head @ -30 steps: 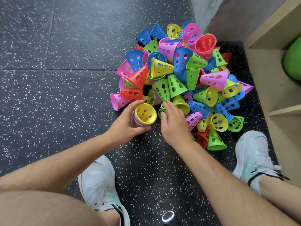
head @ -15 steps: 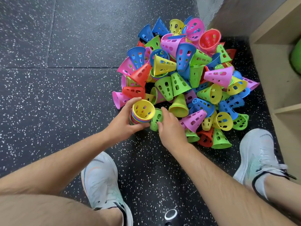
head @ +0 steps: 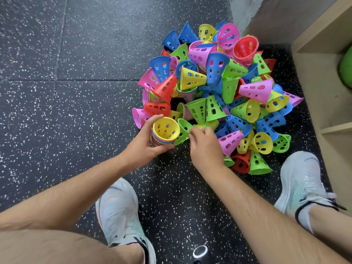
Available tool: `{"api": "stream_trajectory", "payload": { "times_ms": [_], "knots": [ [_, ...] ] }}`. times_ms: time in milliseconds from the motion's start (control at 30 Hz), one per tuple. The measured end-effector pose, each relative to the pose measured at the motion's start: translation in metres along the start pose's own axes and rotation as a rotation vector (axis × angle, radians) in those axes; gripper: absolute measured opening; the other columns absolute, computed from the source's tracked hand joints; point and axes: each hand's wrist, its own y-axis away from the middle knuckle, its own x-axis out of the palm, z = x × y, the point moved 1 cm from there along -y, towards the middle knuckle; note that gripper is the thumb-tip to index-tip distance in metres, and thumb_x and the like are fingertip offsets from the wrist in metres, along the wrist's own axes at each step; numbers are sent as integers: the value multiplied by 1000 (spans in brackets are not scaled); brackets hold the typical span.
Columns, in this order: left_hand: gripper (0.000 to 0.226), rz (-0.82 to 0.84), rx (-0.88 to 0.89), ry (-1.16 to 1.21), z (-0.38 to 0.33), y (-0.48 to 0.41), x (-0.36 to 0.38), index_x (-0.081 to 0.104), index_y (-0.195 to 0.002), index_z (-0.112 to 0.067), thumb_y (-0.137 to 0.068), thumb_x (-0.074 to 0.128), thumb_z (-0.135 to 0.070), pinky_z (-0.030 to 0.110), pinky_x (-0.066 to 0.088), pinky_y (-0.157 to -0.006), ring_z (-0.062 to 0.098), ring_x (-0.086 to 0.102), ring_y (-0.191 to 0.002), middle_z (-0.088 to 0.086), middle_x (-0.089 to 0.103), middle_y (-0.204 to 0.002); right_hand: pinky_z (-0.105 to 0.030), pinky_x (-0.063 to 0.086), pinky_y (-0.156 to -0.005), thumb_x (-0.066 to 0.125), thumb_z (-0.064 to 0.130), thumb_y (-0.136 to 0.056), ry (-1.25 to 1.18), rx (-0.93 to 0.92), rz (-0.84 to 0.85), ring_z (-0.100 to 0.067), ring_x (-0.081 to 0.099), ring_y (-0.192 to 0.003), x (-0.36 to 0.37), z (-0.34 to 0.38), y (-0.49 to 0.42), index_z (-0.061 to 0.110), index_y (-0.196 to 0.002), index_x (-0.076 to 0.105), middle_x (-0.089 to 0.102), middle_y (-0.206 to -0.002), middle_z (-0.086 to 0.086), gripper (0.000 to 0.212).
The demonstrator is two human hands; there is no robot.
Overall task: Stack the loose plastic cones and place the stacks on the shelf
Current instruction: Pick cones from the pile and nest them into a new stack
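A big pile of loose perforated plastic cones [head: 215, 86] in pink, blue, green, yellow and red lies on the dark speckled floor. My left hand [head: 144, 143] grips a nested stack of cones [head: 164, 133] with a yellow one on top, its wide mouth facing up. Right beside the stack, my right hand [head: 204, 143] pinches a green cone [head: 183, 129] that touches the stack's right side. The wooden shelf [head: 323, 103] stands at the right edge of the view.
My two white shoes [head: 122, 212] [head: 302, 180] flank my arms on the floor. A grey wall corner [head: 245, 16] rises behind the pile. Something green [head: 345, 69] sits in the shelf's upper compartment. A small round black and white object [head: 200, 251] lies near the bottom edge.
My right hand pulled a green cone out of the pile and brought it left against the stack. My left hand kept hold of the stack.
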Motion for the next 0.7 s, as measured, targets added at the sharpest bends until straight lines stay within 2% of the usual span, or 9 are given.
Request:
{"api": "stream_trajectory", "payload": {
  "times_ms": [67, 167, 233, 367, 467, 567, 600, 700],
  "knots": [
    [89, 2, -4, -5, 0, -1, 0, 30, -142, -56, -74, 86, -41, 36, 37, -120, 5, 53, -130, -4, 52, -144, -37, 50, -74, 52, 23, -102, -57, 2, -123, -27, 55, -92, -12, -1, 2, 14, -109, 65, 55, -102, -7, 18],
    [91, 17, -15, -11, 1, -4, 0, 32, -145, -52, -74, 88, -41, 38, 37, -120, 7, 53, -131, -6, 53, -143, -29, 47, -92, 56, 18, -101, -262, 26, -257, -23, 61, -105, -26, 0, 2, 11, -114, 69, 63, -117, -7, 20],
    [92, 18, -23, -11, 2, -5, 0, 32, -146, -51, -74, 88, -43, 39, 37, -120, 7, 53, -131, -6, 53, -143, -30, 46, -101, 58, 16, -100, -350, 33, -326, -22, 62, -113, -31, 2, 1, 11, -112, 71, 65, -124, -8, 18],
    [94, 33, -40, 1, 1, -5, 1, 32, -149, -44, -75, 89, -38, 40, 39, -119, 5, 56, -128, -9, 56, -141, -26, 45, -105, 62, 13, -97, -403, -66, -467, -21, 61, -120, -34, 6, 1, 7, -109, 73, 66, -126, -13, 17],
    [96, 41, -39, 19, -3, -6, 3, 33, -152, -34, -75, 89, -35, 38, 39, -118, 1, 56, -128, -11, 56, -142, -19, 41, -106, 63, 14, -96, -402, -209, -360, -22, 59, -120, -31, 11, 0, 6, -109, 74, 64, -128, -15, 18],
    [96, 43, -17, 38, -5, -6, 4, 33, -155, -29, -78, 90, -25, 40, 36, -121, 6, 51, -136, -9, 53, -148, -32, 45, -106, 64, 14, -95, -332, -305, -154, -23, 59, -121, -20, 13, 3, 9, -111, 73, 65, -128, -11, 19],
    [97, 42, -16, 41, -5, -6, 5, 31, -156, -29, -79, 89, -23, 38, 35, -122, 5, 50, -138, -8, 52, -150, -32, 44, -106, 65, 13, -94, -326, -309, -102, -21, 58, -121, -17, 13, 5, 9, -113, 72, 65, -127, -9, 20],
    [102, 45, -33, 45, -7, -7, 5, 28, -159, -30, -78, 89, -23, 30, 35, -120, -1, 49, -137, -11, 52, -150, -14, 35, -108, 63, 15, -96, -343, -237, -5, -8, 54, -123, -18, 14, 12, 13, -123, 67, 66, -128, 0, 27]
  ]
}}
